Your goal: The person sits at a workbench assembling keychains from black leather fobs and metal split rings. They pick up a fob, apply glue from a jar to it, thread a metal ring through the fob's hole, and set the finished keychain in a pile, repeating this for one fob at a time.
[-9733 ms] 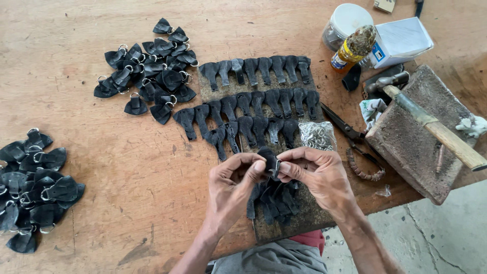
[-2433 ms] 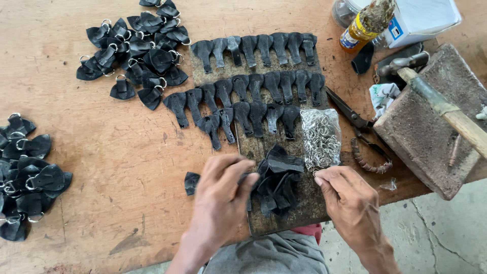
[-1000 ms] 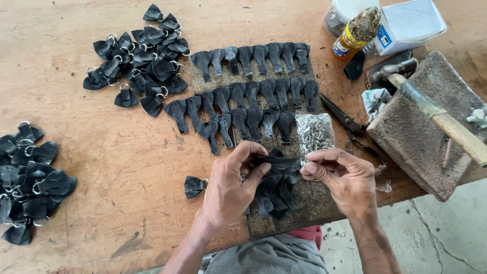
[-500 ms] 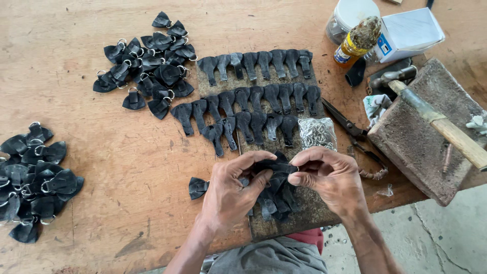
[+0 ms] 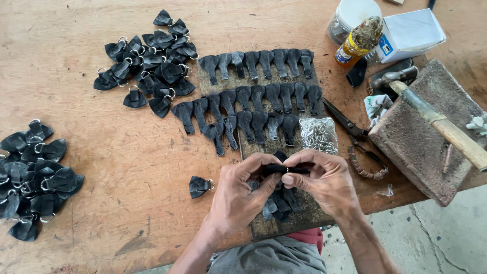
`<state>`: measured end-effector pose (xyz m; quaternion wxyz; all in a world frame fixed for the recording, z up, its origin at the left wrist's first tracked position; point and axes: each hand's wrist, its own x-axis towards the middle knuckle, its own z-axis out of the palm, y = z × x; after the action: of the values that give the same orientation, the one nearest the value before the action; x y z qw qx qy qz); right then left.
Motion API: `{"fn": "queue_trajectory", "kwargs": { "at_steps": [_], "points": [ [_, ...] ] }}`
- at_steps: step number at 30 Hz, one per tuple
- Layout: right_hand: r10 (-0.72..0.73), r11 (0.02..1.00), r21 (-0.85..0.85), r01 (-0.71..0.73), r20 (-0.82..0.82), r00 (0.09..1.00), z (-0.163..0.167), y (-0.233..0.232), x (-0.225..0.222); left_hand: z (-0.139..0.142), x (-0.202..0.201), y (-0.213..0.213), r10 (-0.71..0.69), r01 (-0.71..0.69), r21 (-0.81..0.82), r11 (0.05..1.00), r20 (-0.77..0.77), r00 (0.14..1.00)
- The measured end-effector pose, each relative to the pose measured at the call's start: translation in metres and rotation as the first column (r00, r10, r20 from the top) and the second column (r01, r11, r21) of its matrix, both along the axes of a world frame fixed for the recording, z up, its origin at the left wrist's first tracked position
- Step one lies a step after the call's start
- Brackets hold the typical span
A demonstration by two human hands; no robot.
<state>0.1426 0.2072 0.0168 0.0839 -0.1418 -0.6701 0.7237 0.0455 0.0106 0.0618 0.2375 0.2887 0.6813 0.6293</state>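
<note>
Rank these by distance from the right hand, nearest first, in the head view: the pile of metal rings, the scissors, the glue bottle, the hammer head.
1. Pile of metal rings, just above the right hand.
2. Scissors, up and to its right.
3. Hammer head, farther right, on the block.
4. Glue bottle, at the top edge.

your table is worn, scuffed matt wood. the black tabs look like dull leather. shiny metal rings glint to the right, near a rough stone block and a wooden-handled hammer.
</note>
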Motion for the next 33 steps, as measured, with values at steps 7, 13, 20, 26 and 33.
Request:
{"fn": "queue_trajectory", "kwargs": {
  "at_steps": [7,13,20,26,33],
  "points": [
    [0.077,0.985,-0.154,-0.080,-0.028,0.997,0.012,-0.001,0.000,-0.010,-0.001,0.002,-0.016,-0.064,0.209,0.976,0.360,0.933],
    [0.124,0.935,-0.349,-0.072,0.130,0.984,0.015,0.006,-0.003,-0.020,-0.006,-0.003,-0.048,-0.064,0.260,0.964,0.402,0.914],
    [0.151,0.876,-0.455,-0.161,-0.060,0.987,-0.011,0.002,-0.006,-0.014,-0.004,-0.003,0.122,-0.094,0.105,0.990,-0.302,0.945],
    [0.027,0.966,-0.260,0.009,0.133,0.991,-0.020,0.005,-0.009,-0.005,-0.003,-0.004,0.079,-0.090,-0.032,0.995,-0.252,0.964],
    [0.012,1.000,0.000,-0.012,0.077,0.997,-0.008,-0.004,-0.008,-0.011,0.002,0.008,0.191,-0.219,-0.055,0.974,-0.316,0.929]
  ]
}}
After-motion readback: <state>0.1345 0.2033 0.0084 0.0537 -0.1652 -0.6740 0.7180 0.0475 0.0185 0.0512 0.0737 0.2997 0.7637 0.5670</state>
